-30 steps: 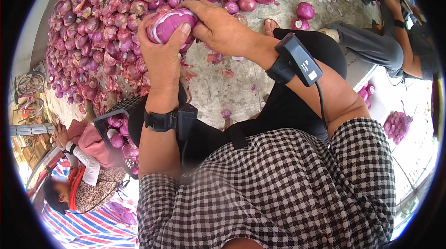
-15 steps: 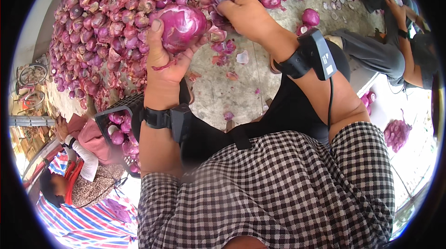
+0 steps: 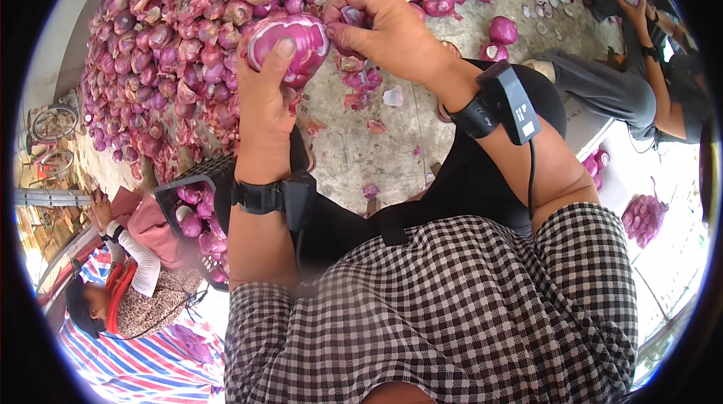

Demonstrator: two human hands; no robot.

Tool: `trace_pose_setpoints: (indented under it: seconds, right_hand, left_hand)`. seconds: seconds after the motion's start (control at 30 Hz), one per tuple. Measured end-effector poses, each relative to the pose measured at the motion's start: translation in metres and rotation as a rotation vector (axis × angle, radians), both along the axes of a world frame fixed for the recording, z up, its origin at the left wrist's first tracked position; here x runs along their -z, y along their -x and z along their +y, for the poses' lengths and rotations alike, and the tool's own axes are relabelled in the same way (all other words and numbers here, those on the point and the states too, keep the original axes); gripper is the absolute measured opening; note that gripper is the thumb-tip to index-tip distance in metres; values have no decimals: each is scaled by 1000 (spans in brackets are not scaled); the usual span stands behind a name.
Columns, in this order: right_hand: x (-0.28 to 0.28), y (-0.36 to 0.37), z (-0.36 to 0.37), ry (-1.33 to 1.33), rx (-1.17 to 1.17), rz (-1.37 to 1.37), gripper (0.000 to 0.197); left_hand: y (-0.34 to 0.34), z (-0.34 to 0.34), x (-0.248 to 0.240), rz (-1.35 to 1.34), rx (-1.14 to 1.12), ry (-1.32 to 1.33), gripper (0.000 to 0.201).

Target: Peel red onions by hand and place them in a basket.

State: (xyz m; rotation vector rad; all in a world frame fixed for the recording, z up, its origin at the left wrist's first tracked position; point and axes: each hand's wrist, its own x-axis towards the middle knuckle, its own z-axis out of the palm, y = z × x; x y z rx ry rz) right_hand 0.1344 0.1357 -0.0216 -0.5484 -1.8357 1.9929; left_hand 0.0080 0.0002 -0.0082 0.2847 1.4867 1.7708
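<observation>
My left hand point(image 3: 265, 80) is wrapped round a large red onion point(image 3: 307, 41), its thumb lying across the front. The onion is glossy purple with pale streaks and a white-edged patch. Close against its right side is my right hand point(image 3: 392, 31), fingers curled and thumb at the onion's edge. A thin purple-grey piece point(image 3: 352, 17) shows between my right thumb and fingers; they partly hide it, and I cannot tell its kind. Just below hang or lie purple skin scraps point(image 3: 361, 80).
A big heap of red onions point(image 3: 166, 50) fills the far left. Loose onions point(image 3: 502, 30) lie on the concrete floor point(image 3: 361, 155) amid skin scraps. A black crate point(image 3: 197, 178) of onions stands by my left leg. Co-workers sit at left point(image 3: 135, 276) and right point(image 3: 663, 80), one holding an onion.
My left hand has turned the onion, and its thumb has moved from the side to the front. My right hand has come down and closer, up against the onion.
</observation>
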Motion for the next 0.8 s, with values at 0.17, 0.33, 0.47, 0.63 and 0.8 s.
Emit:
trace_pose_setpoints:
  seconds: [0.17,0.33,0.47,0.63,0.8]
  right_hand:
    - [7,0,2,-126,42,-22,10]
    - [7,-1,8,24,119,-111,10]
    - [1,-1,9,96,71,-54,11]
    - [17,2,-3,69,-57,30,12]
    - [7,3,0,232,-76,-89,24]
  left_hand:
    - [-8,5,-4,50,-88,0,57]
    - [-6,2,-7,-39,14,-13,52]
    - [-7,3,-9,-198,-40,-23,54]
    - [1,3,5,-290,-75,-54,64]
    - [8,-2,12,-256,-36,-14,58]
